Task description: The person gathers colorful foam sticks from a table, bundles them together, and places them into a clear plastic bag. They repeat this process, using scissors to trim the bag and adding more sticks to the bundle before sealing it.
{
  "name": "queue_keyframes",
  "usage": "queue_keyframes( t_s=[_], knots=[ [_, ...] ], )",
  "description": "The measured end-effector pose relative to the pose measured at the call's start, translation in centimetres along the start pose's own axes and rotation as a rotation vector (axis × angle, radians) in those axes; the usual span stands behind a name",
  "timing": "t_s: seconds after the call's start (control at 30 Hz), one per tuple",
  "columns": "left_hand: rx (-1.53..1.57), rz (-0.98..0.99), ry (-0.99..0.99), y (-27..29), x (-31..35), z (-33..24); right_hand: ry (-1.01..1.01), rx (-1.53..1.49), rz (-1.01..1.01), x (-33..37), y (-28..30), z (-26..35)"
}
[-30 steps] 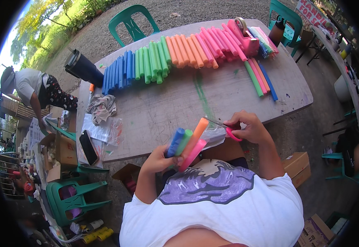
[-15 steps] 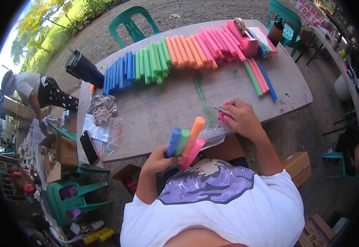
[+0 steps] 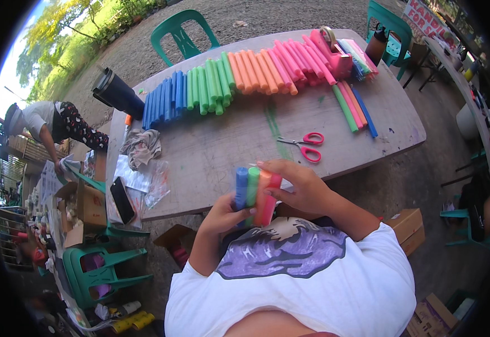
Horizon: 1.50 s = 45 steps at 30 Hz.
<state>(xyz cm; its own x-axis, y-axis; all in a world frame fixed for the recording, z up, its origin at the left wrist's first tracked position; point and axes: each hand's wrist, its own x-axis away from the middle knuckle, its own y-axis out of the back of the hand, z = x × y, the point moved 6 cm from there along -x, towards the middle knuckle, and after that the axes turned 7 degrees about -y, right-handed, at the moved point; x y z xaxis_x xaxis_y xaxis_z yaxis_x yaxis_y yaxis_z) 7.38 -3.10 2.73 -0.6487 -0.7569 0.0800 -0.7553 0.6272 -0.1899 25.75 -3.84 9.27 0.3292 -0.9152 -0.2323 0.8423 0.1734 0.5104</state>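
Close in front of my body I hold a bundle of candles (image 3: 251,188), blue, green, orange and pink, standing side by side. My left hand (image 3: 222,214) grips the bundle from its left, the thumb lying across the lower part. My right hand (image 3: 296,181) is closed on the orange and pink candles at the right, its fingertips near their tops. Pink-handled scissors (image 3: 311,149) lie on the table just beyond my right hand, blades toward the left. Farther back, rows of blue, green, orange and pink candles (image 3: 211,84) lie across the table (image 3: 217,146).
A pink tape dispenser (image 3: 339,63) and a wrapped candle pack (image 3: 361,56) sit at the far right, with loose candles (image 3: 354,106) nearer. At left are a dark tumbler (image 3: 118,92), a crumpled cloth (image 3: 142,147), plastic bags (image 3: 156,182) and a phone (image 3: 122,201). Another person (image 3: 48,123) bends beyond.
My right hand has let go of the scissors, now on the table, and has moved left onto the candles. The candles, fanned out before, are now pressed evenly together.
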Motion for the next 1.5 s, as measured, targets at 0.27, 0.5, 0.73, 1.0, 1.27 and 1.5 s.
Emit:
queue_keyframes(
  t_s=[0.27, 0.5, 0.73, 1.0, 1.27, 1.5],
  knots=[
    [-0.349, 0.217, 0.012, -0.6, -0.3, -0.1, -0.222, -0.063, 0.294, -0.6, 1.2, 1.0],
    [-0.472, 0.275, 0.008, -2.4, -0.7, -1.3, -0.285, -0.086, 0.416, -0.1, 1.5, -1.1],
    [-0.075, 0.277, 0.003, -3.5, -1.8, -1.1, -0.371, -0.522, 0.376, 0.9, 2.3, -5.2],
    [-0.032, -0.373, -0.249, 3.0, -3.0, -2.4, -0.303, -0.450, -0.404, 2.4, 17.0, -6.6],
    [-0.330, -0.477, -0.278, 5.4, -3.8, 0.9, 0.001, 0.555, -1.060, -2.3, 32.7, -11.6],
    [-0.251, -0.373, -0.229, 4.9, -3.3, 0.8, -0.018, 1.191, -0.636, -6.5, 31.6, -19.5]
  ],
)
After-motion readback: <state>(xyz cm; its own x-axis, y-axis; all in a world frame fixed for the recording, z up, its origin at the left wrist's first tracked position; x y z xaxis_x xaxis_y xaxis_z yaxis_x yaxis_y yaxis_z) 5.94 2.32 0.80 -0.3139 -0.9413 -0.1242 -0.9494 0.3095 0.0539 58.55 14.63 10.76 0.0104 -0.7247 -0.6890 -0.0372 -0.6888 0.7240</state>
